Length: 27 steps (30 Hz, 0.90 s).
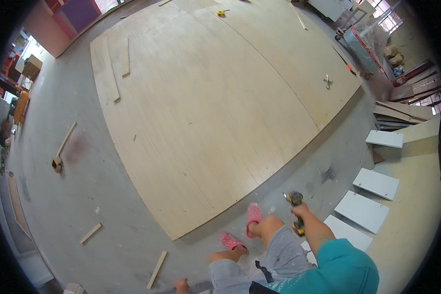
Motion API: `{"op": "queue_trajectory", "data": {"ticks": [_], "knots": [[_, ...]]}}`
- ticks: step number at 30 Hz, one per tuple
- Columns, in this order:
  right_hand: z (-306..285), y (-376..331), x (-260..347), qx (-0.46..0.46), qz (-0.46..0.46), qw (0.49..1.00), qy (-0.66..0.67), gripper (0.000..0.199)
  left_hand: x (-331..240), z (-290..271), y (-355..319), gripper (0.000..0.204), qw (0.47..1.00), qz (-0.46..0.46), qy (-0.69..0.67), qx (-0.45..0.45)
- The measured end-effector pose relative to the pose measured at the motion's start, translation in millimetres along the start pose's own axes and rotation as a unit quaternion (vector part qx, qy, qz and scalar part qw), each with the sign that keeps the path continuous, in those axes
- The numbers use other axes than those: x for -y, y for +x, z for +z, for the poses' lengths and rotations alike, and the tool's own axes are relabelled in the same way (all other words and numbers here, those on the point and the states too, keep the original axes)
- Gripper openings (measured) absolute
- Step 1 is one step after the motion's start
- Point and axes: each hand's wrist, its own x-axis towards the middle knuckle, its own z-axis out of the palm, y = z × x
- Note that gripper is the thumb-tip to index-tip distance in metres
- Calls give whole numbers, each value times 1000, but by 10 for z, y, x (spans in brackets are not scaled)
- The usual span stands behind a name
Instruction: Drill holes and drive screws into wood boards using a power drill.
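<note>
My right hand (300, 209) is closed round the grip of a yellow and black cordless drill (298, 226). The drill is held beside my right knee, its bit pointing away to the left. At the lower edge is my left hand (181, 285), low beside my left leg. It is small and partly cut off, so I cannot make out its fingers or anything in them. In front of my feet lies a large pale plywood sheet surface (206, 112), with a seam running across its right part. Small dark screw-like spots dot its near edge.
White panels (376, 183) lie in a row at my right. On the plywood are wooden strips (110, 68), a yellow tape measure (221, 13) and a metal clamp-like tool (328, 82). Loose wood strips (157, 269) lie on the grey floor (83, 196). A wheeled cart (362, 46) stands far right.
</note>
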Motion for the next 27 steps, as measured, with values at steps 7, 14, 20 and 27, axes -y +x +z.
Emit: {"op": "queue_trajectory", "data": {"ticks": [7, 14, 20, 27], "knots": [[-762, -1106, -467, 166, 118, 975, -94, 17, -1005, -1977, -304, 34, 999, -2, -51, 2], [-1501, -887, 579, 230, 45, 970, 59, 26, -3003, -6079, -16, 38, 888, -43, -421, -181], [-3112, -628, 2723, 134, 22, 983, 122, 20, -4106, -8268, 100, 19, 759, 60, -633, -142], [-4482, 115, 4192, 46, 14, 973, 227, 12, -4981, -9853, 1162, 17, 763, 35, -635, -117]]}}
